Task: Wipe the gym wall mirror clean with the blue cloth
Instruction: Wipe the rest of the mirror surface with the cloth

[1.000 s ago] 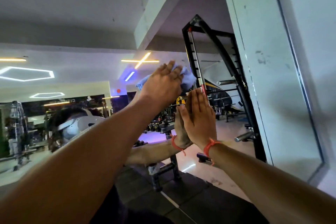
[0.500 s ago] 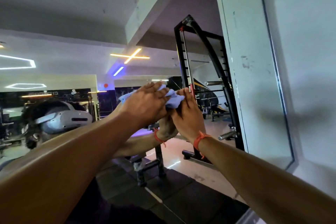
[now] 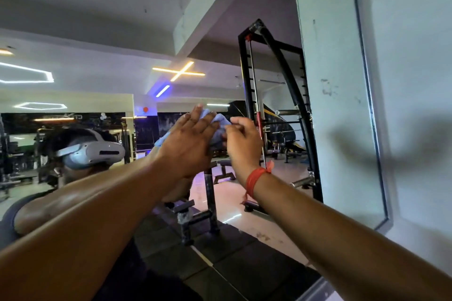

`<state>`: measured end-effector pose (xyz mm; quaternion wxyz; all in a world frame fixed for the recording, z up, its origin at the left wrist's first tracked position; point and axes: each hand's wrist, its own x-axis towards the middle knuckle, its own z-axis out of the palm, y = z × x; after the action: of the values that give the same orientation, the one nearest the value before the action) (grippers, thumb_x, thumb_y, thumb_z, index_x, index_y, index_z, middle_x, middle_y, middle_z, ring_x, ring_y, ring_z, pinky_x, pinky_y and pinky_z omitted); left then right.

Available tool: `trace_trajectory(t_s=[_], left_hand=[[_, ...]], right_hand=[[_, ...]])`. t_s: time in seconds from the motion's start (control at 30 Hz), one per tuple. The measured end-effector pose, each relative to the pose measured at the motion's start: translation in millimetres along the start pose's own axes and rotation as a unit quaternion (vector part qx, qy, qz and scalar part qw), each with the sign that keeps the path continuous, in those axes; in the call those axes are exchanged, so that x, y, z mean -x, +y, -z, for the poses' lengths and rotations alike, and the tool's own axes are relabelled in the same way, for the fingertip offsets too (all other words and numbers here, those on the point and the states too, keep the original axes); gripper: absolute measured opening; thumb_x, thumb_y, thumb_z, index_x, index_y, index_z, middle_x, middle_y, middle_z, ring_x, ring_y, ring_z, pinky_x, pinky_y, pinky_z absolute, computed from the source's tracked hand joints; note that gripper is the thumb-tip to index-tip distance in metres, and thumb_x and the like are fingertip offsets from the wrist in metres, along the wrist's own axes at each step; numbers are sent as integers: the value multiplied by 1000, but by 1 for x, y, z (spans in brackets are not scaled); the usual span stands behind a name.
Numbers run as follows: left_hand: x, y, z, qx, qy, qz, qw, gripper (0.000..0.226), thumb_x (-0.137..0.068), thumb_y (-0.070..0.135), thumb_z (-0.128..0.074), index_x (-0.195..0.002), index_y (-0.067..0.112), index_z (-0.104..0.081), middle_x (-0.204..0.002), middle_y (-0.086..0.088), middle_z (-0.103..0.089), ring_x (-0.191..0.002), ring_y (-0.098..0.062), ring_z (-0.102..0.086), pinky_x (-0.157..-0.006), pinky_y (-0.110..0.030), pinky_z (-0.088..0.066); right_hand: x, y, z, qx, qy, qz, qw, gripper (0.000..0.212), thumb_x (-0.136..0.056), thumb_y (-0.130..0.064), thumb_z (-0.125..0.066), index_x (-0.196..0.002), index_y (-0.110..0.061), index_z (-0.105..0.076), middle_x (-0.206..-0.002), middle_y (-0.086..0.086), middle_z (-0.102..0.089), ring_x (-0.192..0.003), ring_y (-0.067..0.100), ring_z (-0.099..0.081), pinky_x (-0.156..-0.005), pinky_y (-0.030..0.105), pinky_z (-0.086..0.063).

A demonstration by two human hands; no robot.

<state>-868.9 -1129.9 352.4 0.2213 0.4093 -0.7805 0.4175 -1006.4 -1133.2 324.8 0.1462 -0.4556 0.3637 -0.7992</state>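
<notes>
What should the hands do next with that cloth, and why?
Probably sweep the cloth sideways across the mirror. The left hand presses it flat on the glass, and the right hand pinches its edge, so it looks ready for another stroke.

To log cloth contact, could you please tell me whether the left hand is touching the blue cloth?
Touching. The head view shows the left hand lying flat over the blue cloth, pressing it toward the mirror.

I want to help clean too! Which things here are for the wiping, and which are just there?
For the job:
- crumpled blue cloth
- large wall mirror
- left hand pressing the cloth
- right hand pinching its edge

Just there:
- black metal rack reflection
- red thread wristband
</notes>
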Motion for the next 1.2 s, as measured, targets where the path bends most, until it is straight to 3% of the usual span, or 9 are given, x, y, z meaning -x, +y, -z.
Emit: trace_trajectory(t_s=[0.17,0.37,0.53,0.73,0.8,0.97,1.03,1.13,1.2], left_hand=[[5,-13,33,166,-34,-5,985,94,-75,40,-57,-155,3,-24,-151,-15,-46,-135,-31,-47,-102,-23,-32],[33,-59,60,-84,-54,-24,995,86,-85,52,-8,-161,17,-27,-170,-3,-22,-158,-22,-14,-123,-45,-18],[70,-78,53,-177,-20,-15,984,70,-98,46,-14,-160,19,-31,-167,1,-27,-156,-22,-20,-123,-49,-23],[80,-74,33,-166,53,29,984,63,-100,40,-30,-156,15,-39,-164,-3,-36,-154,-25,-27,-121,-51,-23],[81,-67,26,-156,62,42,985,63,-100,39,-27,-158,16,-36,-166,-2,-32,-156,-25,-20,-123,-52,-22],[73,-51,14,-124,93,70,986,60,-102,35,-25,-159,16,-35,-167,-2,-30,-158,-23,-14,-125,-48,-16],[73,-48,8,-107,111,91,984,60,-101,32,-29,-157,13,-37,-166,-5,-32,-157,-24,-17,-124,-48,-18],[72,-48,-3,-114,109,101,982,63,-100,33,-27,-159,12,-34,-167,-6,-28,-158,-25,-14,-125,-49,-14],[68,-45,-5,-113,111,121,980,65,-100,36,-23,-160,13,-31,-169,-5,-24,-158,-24,-10,-126,-49,-13]], right_hand=[[17,-8,-29,-60,-33,-70,995,26,-93,-22,-55,-114,-27,-69,-114,2,-71,-106,25,-66,-94,40,-54],[18,-17,-57,159,-79,70,982,63,-102,-33,-48,-158,-7,-33,-163,15,-34,-151,27,-30,-124,36,-18],[-20,-7,-60,275,-47,143,950,67,-106,-43,-29,-163,-12,-14,-171,10,-11,-158,24,-9,-128,44,-11],[2,59,-14,356,-191,455,794,65,-107,-44,-29,-161,-16,-10,-170,0,-11,-158,23,-10,-129,41,-11],[-15,72,4,384,-160,414,810,64,-107,-48,-25,-162,-20,-8,-171,-1,-12,-159,17,-8,-130,37,-7],[-18,23,-46,245,-85,188,947,62,-110,-37,-33,-163,-13,-12,-171,4,-9,-159,21,0,-129,35,1],[-4,21,-52,252,-94,282,921,62,-109,-38,-33,-163,-15,-15,-170,0,-11,-159,23,-4,-129,36,-1],[-10,53,-20,330,-154,460,810,61,-109,-41,-35,-163,-18,-18,-169,-6,-14,-159,17,-8,-129,35,-6],[-42,55,-9,353,-126,434,819,63,-108,-47,-30,-162,-17,-21,-169,-2,-19,-158,16,-11,-130,39,-10]])
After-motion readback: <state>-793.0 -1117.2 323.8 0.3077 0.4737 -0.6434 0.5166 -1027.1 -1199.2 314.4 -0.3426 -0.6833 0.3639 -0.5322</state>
